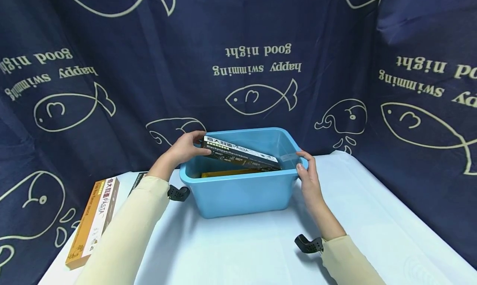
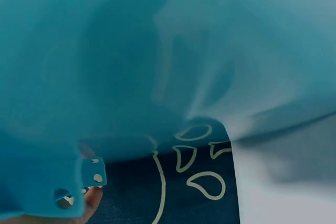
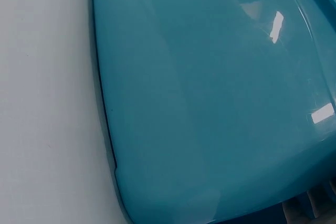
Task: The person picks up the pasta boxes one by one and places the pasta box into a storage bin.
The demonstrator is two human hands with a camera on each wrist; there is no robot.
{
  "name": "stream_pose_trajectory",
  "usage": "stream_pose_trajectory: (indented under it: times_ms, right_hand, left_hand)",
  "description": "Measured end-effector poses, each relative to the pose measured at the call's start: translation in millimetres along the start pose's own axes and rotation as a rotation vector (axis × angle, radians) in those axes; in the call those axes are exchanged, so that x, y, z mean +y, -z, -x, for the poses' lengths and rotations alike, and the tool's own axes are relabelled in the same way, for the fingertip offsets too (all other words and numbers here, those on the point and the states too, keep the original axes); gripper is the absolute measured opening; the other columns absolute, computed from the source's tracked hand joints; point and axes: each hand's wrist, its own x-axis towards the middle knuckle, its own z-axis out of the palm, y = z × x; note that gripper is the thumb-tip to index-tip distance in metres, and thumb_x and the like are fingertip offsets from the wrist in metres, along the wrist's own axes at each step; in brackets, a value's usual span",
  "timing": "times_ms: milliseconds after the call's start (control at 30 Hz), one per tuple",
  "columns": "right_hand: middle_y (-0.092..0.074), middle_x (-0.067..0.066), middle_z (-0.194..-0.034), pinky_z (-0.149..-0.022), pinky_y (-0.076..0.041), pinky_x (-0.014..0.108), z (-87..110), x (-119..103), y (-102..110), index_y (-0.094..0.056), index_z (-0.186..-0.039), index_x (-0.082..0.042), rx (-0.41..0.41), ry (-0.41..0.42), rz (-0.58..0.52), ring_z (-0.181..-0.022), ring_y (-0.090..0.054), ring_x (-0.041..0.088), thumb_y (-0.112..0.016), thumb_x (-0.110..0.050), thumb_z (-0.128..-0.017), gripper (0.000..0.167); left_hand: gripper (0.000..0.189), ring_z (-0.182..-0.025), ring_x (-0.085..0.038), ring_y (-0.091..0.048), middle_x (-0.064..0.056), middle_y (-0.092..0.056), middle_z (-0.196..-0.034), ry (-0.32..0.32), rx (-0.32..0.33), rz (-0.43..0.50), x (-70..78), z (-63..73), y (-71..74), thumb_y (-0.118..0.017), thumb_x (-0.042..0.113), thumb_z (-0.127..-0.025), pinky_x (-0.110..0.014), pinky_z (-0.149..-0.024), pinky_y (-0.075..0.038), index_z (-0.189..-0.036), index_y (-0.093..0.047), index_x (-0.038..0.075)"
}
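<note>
A light blue plastic bin (image 1: 242,196) stands on the white table, its wall filling much of both wrist views. My left hand (image 1: 186,147) grips its left rim, with the thumb lying against the left end of a black pasta box (image 1: 238,152). That box slants inside the bin, left end raised near the rim. Under it shows a strip of a yellow box (image 1: 227,173). At the opposite end, my right hand (image 1: 310,175) holds the right rim between thumb and fingers. In the left wrist view, a finger (image 2: 93,203) shows beside the bin's perforated handle (image 2: 63,187).
An orange and white pasta box (image 1: 93,223) lies on the table (image 1: 238,252) at the left. Beside it, a dark box (image 1: 137,181) is mostly hidden by the left sleeve. A navy curtain (image 1: 261,28) with fish drawings hangs behind and along the sides.
</note>
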Motion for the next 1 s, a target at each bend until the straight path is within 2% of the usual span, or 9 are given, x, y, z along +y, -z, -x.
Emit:
stream_pose_trajectory:
  times_ms: [267, 467, 633, 767, 1000]
  right_hand:
    - [-0.027, 0.005, -0.161, -0.119, -0.018, 0.064, 0.4, 2.1, -1.5, -0.034, -0.145, -0.008, 0.008, 0.014, -0.026, -0.150, -0.020, 0.034, -0.037, -0.021, -0.102, 0.045]
    - [-0.024, 0.005, -0.163, -0.118, -0.016, 0.067, 0.5, 0.0, -1.6, -0.032, -0.146, -0.009, -0.002, 0.011, -0.011, -0.151, -0.019, 0.033, -0.037, -0.024, -0.102, 0.046]
    - [-0.024, 0.005, -0.163, -0.119, -0.018, 0.064, 0.3, 0.6, -1.4, -0.033, -0.146, -0.008, 0.001, 0.012, -0.022, -0.150, -0.021, 0.030, -0.037, -0.023, -0.103, 0.046]
    - [-0.024, 0.006, -0.163, -0.118, -0.019, 0.064, 0.9, 0.4, -1.5, -0.032, -0.145, -0.006, 0.002, 0.020, -0.025, -0.150, -0.022, 0.029, -0.037, -0.021, -0.103, 0.045]
    - [-0.023, 0.006, -0.163, -0.118, -0.019, 0.064, 1.5, 0.2, 0.2, -0.033, -0.146, -0.008, -0.004, 0.008, 0.003, -0.150, -0.021, 0.030, -0.037, -0.022, -0.103, 0.045]
  left_hand:
    - [0.075, -0.132, -0.035, -0.050, -0.018, -0.054, -0.141, -0.015, 0.019, -0.058, -1.5, -0.9, -0.5, -0.077, 0.020, -0.089, -0.052, -0.111, -0.043, -0.152, -0.038, 0.005]
    - [0.069, -0.129, -0.036, -0.052, -0.018, -0.055, -0.140, 0.010, 0.039, -0.124, -1.5, -0.2, -2.4, -0.077, 0.020, -0.088, -0.052, -0.107, -0.046, -0.149, -0.045, 0.007]
    - [0.071, -0.133, -0.038, -0.051, -0.018, -0.054, -0.145, -0.002, 0.059, -0.181, 0.9, -1.2, -4.8, -0.074, 0.008, -0.088, -0.052, -0.108, -0.045, -0.151, -0.041, 0.006]
    - [0.070, -0.133, -0.037, -0.051, -0.018, -0.054, -0.145, -0.004, 0.069, -0.193, 0.8, -1.9, -5.9, -0.072, 0.003, -0.088, -0.051, -0.109, -0.044, -0.151, -0.041, 0.006]
    - [0.056, -0.132, -0.035, -0.051, -0.017, -0.056, -0.143, -0.006, 0.093, -0.167, -1.9, 0.2, -9.3, -0.068, 0.009, -0.093, -0.051, -0.109, -0.045, -0.145, -0.049, 0.005]
